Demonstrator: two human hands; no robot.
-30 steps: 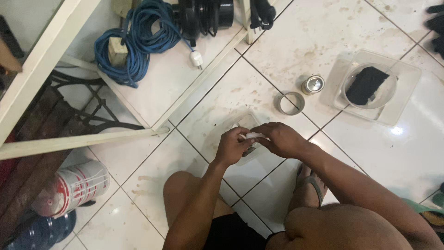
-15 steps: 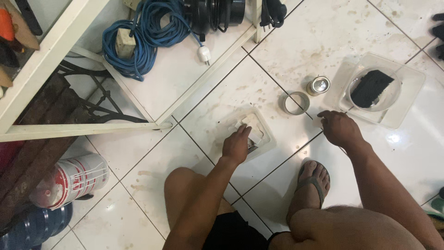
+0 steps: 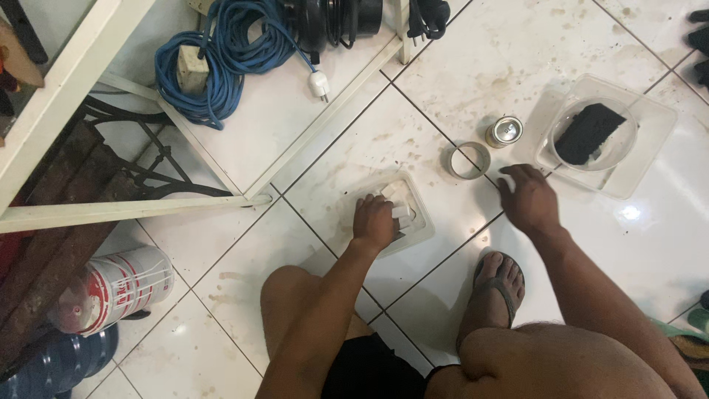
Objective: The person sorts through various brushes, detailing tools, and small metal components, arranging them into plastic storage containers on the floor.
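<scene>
My left hand (image 3: 374,222) reaches into a shallow clear plastic container (image 3: 422,222) on the tiled floor. Its fingers are curled down among small white pieces (image 3: 402,211), and I cannot see whether they grip one. My right hand (image 3: 527,198) hovers palm down over the floor with its fingers apart and nothing in it. It is just right of a grey ring (image 3: 470,160) and below a small metal can (image 3: 504,131). Further right, a clear tray (image 3: 641,170) holds a clear bowl with a black sponge (image 3: 588,133).
A blue coiled cable (image 3: 221,52) with a white plug (image 3: 319,86) lies by a white frame bar (image 3: 111,212) at the upper left. A red-and-white can (image 3: 118,290) and a blue jug (image 3: 63,362) sit at lower left. My sandalled foot (image 3: 498,284) rests below the right hand.
A second ago both hands held a white piece together above the container. The right hand moved off towards the ring. The left hand went down into the container and curled its fingers.
</scene>
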